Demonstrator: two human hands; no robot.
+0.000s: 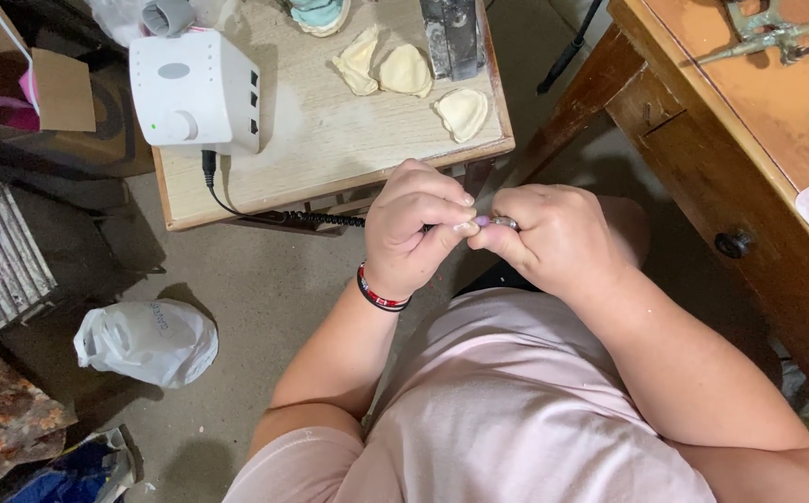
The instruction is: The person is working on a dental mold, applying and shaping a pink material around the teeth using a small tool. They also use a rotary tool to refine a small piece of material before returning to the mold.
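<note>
We hold a small rotary handpiece [493, 222] between both hands, above our lap and just short of the low table [330, 149]. Left hand [414, 233]: fingers curled shut around the dark body of the tool, thumb and forefinger pinching toward its tip. Right hand [553, 237]: fingers clenched on the metal collar and purple end, which show in the gap between the two sets of fingertips. The tool is mostly hidden; only that short stretch is visible.

Handling, as we judge it: light, rigid, smooth metal, likely slippery at the collar. Best gripped on the body like a pen; the tip end looks fine and easily bent.

A coiled black cord [321, 219] runs from behind the left fingers, away and to the left, up to the white control box [195, 88] on the table. Beyond the fingers, further back on the table, lie three pale plaster casts [404, 70]. To the right of the right fingers stands a wooden desk [758, 186]. Far left on the floor: a white plastic bag [148, 340].
</note>
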